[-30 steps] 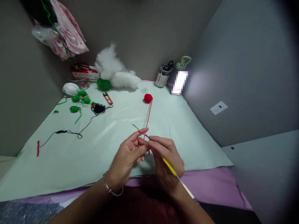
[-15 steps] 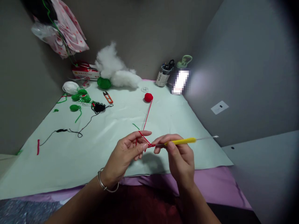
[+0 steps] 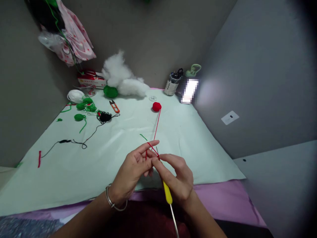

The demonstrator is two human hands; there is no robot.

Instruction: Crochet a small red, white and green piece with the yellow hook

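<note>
Red yarn (image 3: 157, 124) pinched in left hand (image 3: 133, 172); right hand (image 3: 177, 180) grips crochet hook (image 3: 167, 193); cup (image 3: 171, 86) holds scissors.

- Worktop (image 3: 198, 145) under a pale green sheet, purple edge nearest.
- Red yarn ball (image 3: 157, 106).
- Snips (image 3: 114, 106).
- Black thread (image 3: 105, 116).
- Green yarn (image 3: 110, 91) beside white stuffing (image 3: 123, 81).
- Pen cup (image 3: 171, 85) at the back.

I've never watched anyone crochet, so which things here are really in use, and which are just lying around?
In use: left hand; right hand; yellow crochet hook; red yarn strand; red yarn ball.

Lying about: orange thread snips; white stuffing; green yarn pieces; black thread.
</note>
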